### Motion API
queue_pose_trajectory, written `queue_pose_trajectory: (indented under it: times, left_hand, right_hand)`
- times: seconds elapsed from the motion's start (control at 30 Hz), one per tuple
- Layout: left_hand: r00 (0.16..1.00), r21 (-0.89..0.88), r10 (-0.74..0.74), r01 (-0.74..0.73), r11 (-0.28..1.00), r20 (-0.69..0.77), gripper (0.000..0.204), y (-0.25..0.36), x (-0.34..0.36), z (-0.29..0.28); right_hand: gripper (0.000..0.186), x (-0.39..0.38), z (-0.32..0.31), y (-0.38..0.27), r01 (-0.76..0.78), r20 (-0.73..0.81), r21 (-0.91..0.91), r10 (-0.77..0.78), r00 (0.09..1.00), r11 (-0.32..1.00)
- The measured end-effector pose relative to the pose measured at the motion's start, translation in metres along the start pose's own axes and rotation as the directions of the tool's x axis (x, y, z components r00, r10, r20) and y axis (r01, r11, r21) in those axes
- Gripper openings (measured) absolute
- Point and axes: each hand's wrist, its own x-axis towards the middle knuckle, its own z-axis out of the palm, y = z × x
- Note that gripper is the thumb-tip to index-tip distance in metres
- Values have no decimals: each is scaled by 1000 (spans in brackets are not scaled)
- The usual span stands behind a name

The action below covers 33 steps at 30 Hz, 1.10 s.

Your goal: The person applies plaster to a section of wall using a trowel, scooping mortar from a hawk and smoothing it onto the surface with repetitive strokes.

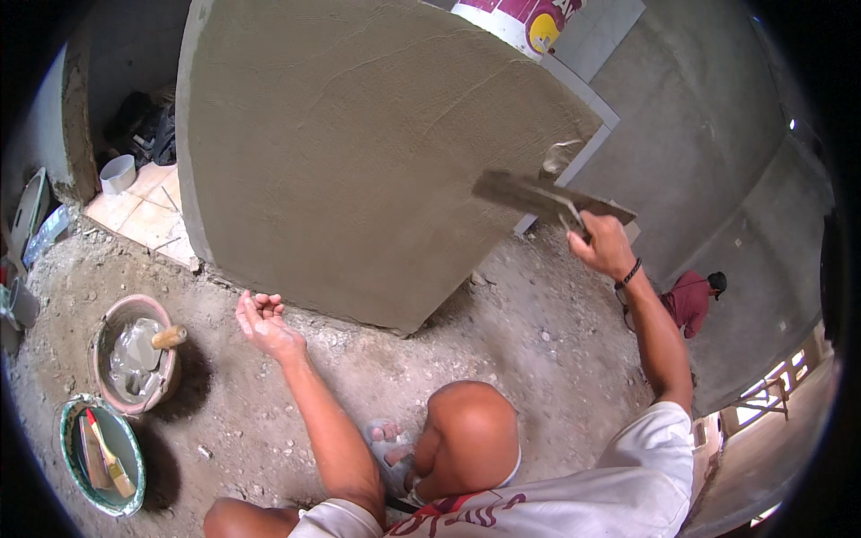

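My right hand [603, 245] is closed round the handle of a plastering trowel [525, 193]. The trowel's long flat blade lies over the right part of a grey-brown plastered wall [359, 152], near its stepped edge; whether it touches the plaster I cannot tell. My left hand [268, 325] is held palm up by the wall's lower edge, fingers loosely curled and apart, with nothing in it. On the left stands a pinkish bucket [173, 381] of wet grey mix, a wooden-handled tool [169, 337] resting in it. A green-rimmed bucket [67, 448] holds liquid and a red-tipped paintbrush [109, 455].
A white and purple pail [502, 22] stands at the top of the wall. Pale tiles [134, 211] with a white tub [117, 174] lie at the left. Rubble dots the dusty floor [260, 403]. Another person [689, 302] in a dark red shirt is at the far right.
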Motion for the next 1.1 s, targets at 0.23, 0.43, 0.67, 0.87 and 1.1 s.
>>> queue_pose_trajectory:
  times: [0.23,0.43,0.67,0.87,1.1]
  left_hand:
    - [999,-28,26,-27,999,-24,23,5,10,-9]
    - [999,-36,19,-20,999,-34,23,4,15,-21]
    - [1000,-47,23,-23,999,-10,23,-1,15,-12]
    - [999,13,-6,6,1000,-33,24,-6,9,-8]
    - [999,1,22,-22,1000,25,24,-6,1,-5]
  right_hand:
    - [30,44,-41,42,-97,-86,203,116,989,974]
    - [26,-6,-60,92,-341,18,568,403,915,749]
    - [27,-57,-40,64,-348,-233,692,653,721,632]
    - [27,-10,-21,21,-172,-229,665,418,879,727]
    - [38,42,33,-1,73,-366,277,35,930,958]
